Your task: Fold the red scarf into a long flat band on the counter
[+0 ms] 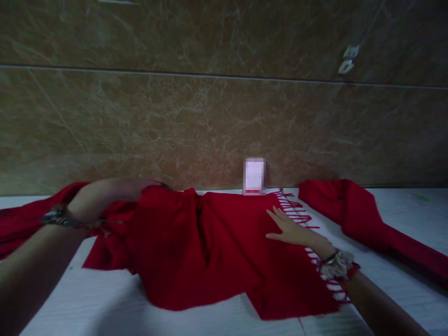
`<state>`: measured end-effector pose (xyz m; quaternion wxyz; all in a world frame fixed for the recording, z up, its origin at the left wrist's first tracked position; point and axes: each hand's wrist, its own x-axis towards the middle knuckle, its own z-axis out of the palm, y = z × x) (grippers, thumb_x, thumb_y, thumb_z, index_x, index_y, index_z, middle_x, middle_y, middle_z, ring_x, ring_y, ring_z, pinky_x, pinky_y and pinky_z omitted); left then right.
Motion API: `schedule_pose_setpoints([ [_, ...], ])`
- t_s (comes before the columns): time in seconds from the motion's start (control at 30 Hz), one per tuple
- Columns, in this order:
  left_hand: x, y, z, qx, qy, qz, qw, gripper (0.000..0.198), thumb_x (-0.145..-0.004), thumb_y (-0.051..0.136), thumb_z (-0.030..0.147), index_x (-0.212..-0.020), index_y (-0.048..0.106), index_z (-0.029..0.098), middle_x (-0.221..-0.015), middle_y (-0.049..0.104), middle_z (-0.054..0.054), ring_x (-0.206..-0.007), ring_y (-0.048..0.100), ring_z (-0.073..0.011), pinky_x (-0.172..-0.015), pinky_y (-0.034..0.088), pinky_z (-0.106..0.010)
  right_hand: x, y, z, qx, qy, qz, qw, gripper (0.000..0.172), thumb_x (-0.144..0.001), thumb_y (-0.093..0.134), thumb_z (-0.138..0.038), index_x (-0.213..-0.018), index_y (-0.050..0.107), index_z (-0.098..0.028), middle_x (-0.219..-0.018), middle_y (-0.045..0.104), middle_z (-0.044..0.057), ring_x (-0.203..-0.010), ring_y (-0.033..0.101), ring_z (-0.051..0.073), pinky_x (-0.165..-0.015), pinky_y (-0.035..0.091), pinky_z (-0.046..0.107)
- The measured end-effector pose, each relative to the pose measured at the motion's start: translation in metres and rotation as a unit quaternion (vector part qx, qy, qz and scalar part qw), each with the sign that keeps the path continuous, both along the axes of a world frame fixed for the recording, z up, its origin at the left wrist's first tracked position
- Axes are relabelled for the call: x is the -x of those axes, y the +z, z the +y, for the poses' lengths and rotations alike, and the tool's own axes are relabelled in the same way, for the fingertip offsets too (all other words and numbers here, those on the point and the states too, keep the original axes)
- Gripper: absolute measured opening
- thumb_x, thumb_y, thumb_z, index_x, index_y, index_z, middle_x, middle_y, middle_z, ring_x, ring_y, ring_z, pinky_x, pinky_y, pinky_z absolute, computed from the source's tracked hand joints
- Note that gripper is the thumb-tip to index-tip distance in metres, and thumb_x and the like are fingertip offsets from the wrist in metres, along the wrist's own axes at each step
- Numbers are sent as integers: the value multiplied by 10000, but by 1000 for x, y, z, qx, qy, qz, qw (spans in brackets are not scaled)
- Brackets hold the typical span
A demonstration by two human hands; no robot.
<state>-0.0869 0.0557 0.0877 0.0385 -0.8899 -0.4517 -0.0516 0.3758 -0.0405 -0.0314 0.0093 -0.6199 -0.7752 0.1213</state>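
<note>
A red fringed cloth point(210, 247) lies spread and rumpled on a white surface point(105, 308). My right hand point(290, 228) rests flat on its right part, fingers stretched out, close to the fringe point(297, 212). My left hand point(119, 190) reaches across the cloth's upper left edge. Its fingers seem tucked into a raised fold, and the fabric hides them. Both wrists wear bracelets.
A second red cloth point(367, 228) lies bunched and trailing at the right. More red fabric point(21, 224) extends off the left side. A small white card point(254, 176) stands against the brown marble wall point(210, 116). A white fitting point(348, 59) hangs on the wall.
</note>
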Motion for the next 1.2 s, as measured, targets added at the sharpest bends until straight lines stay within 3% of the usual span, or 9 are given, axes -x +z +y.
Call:
schedule_pose_setpoints([
  [0.1, -68, -17, -1, 30, -31, 41, 998, 500, -798, 471, 469, -1209, 539, 191, -1210, 563, -62, -1076, 506, -233, -950, 357, -378, 18, 1, 4, -76, -13, -9, 997, 848, -774, 359, -659, -1382, 269, -74, -1448, 204, 199, -1336, 102, 309, -1066, 193, 460],
  [0.2, -101, -52, -10, 32, 3, 96, 995, 559, -832, 472, 464, -1329, 398, 221, -1393, 359, -110, -1269, 297, -323, -982, 269, -517, 30, -6, 3, -89, -26, -32, 995, 780, -805, 326, -636, -1380, 288, -111, -1439, 245, 183, -1324, 148, 331, -1052, 209, 488],
  [0.27, -90, -80, -14, 82, 73, 139, 984, 550, -848, 447, 462, -1351, 352, 261, -1434, 273, -103, -1302, 198, -378, -946, 222, -624, 28, -11, 0, -82, -25, -53, 995, 736, -816, 307, -629, -1376, 310, -150, -1436, 264, 164, -1314, 178, 344, -1041, 218, 509],
  [0.43, -5, -123, -8, 66, 135, 91, 985, 516, -898, 313, 412, -1390, 256, 266, -1443, 250, -95, -1302, 215, -365, -973, 205, -594, 3, -15, -4, -70, -33, -82, 994, 731, -819, 308, -625, -1376, 309, -151, -1440, 250, 158, -1315, 166, 341, -1049, 203, 502],
  [0.57, 22, -121, -6, 64, 108, 131, 983, 477, -884, 363, 401, -1328, 406, 232, -1385, 369, -123, -1282, 295, -315, -1016, 226, -474, -7, -13, -2, -52, -34, -89, 994, 755, -815, 301, -631, -1383, 287, -135, -1450, 218, 155, -1321, 149, 324, -1061, 192, 472],
  [0.8, -62, -93, 4, -28, 73, 119, 990, 535, -885, 340, 477, -1331, 399, 187, -1423, 291, -142, -1306, 239, -312, -1006, 255, -451, 7, -9, 9, -64, -23, -77, 995, 774, -799, 260, -671, -1391, 265, -173, -1458, 205, 146, -1330, 128, 313, -1053, 164, 523],
  [0.93, -86, -111, 12, 40, 55, 69, 995, 541, -890, 306, 480, -1365, 331, 225, -1457, 207, -109, -1325, 182, -308, -1019, 218, -491, 9, -10, 6, -59, -29, -84, 994, 747, -813, 247, -657, -1388, 273, -181, -1451, 226, 153, -1322, 162, 328, -1034, 180, 554],
  [1.07, -70, -136, -2, 76, 47, 33, 995, 564, -892, 253, 505, -1391, 261, 244, -1459, 195, -92, -1332, 156, -299, -1032, 187, -505, 9, -13, -12, -66, -8, -74, 995, 723, -822, 261, -642, -1383, 290, -188, -1451, 221, 157, -1326, 152, 321, -1040, 177, 540],
  [1.2, -53, -136, -23, 78, 13, 39, 996, 614, -875, 293, 533, -1384, 293, 189, -1441, 236, -127, -1330, 143, -312, -1049, 171, -490, 9, -10, -22, -43, 12, -51, 998, 745, -795, 326, -656, -1386, 283, -205, -1455, 217, 146, -1326, 152, 328, -1044, 188, 523],
])
